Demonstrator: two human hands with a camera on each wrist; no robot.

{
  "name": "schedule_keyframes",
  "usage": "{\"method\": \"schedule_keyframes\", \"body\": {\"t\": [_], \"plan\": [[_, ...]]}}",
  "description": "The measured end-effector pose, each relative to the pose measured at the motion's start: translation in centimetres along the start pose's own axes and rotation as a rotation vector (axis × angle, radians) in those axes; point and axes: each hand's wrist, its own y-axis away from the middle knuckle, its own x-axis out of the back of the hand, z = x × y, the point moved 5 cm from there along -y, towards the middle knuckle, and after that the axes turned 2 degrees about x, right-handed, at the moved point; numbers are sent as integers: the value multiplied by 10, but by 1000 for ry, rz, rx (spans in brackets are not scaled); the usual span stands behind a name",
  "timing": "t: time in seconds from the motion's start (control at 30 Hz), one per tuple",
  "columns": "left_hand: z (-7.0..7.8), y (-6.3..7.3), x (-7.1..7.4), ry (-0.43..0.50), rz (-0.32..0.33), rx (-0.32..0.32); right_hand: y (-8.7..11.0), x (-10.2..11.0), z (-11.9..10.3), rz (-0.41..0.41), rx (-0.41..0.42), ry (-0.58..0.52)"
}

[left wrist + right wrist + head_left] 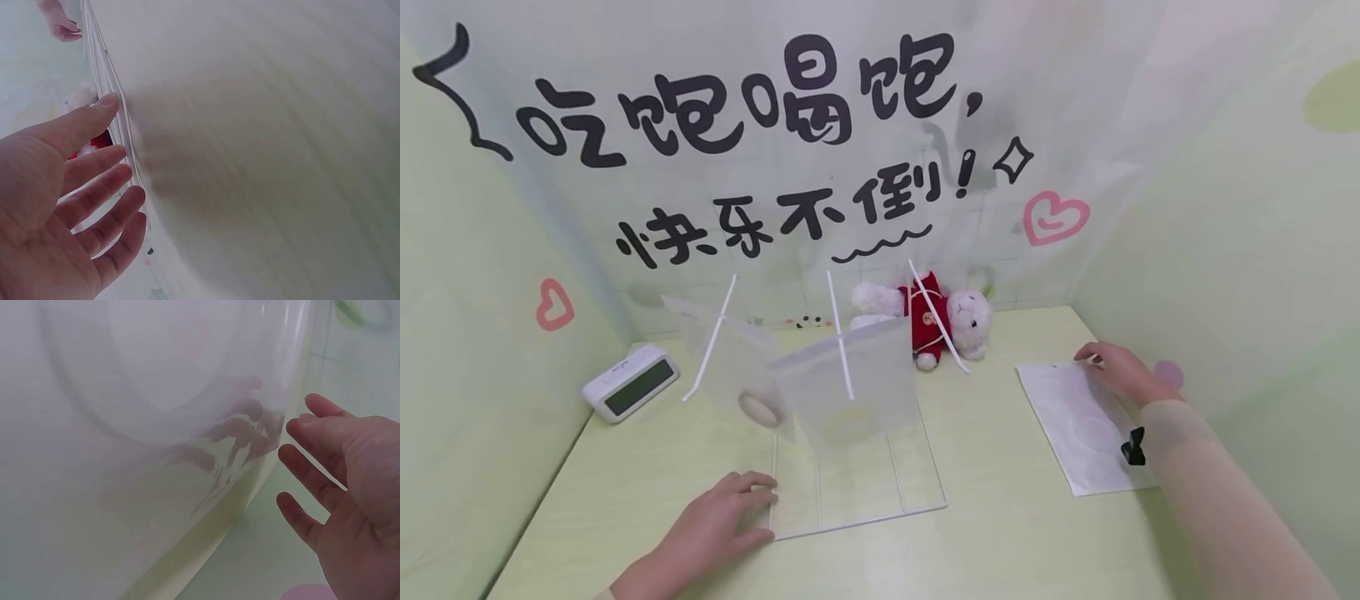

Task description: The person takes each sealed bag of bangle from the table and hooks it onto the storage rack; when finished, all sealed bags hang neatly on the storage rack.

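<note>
A white wire rack point(861, 522) with slanted upright prongs stands mid-table in the head view. Two frosted plastic bags sit on it, one point(880, 367) in the middle and one point(741, 362) at its left. My left hand point(711, 517) is at the rack's left front side, fingers spread and fingertips right at the wire. On the right lies a flat frosted plastic bag point(1075, 417) with a round mark. Near its far right corner hovers my right hand point(1120, 371), fingers loosely bent; in the right wrist view the fingertips are just off the bag's glossy edge point(272, 425).
A white digital clock point(632, 383) stands at the back left. Behind the rack a plush toy point(966, 321) in red clothing lies on its side. A black clip point(1135, 447) shows beside my right sleeve. Printed curtains point(1247, 208) enclose the table.
</note>
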Motion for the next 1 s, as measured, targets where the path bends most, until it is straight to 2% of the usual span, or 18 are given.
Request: {"method": "schedule_keyframes", "body": {"t": [0.27, 0.4, 0.73, 1.0], "plan": [[1, -1, -2, 2, -5, -17, -4, -3, 10, -34, -32, 18], [2, -3, -2, -9, 1, -28, -4, -4, 15, -22, -27, 31], [1, -3, 0, -29, 14, -23, -5, 4, 8, -12, -40, 9], [2, -3, 1, -26, 12, -22, 5, 17, -7, 30, 75, 82]]}}
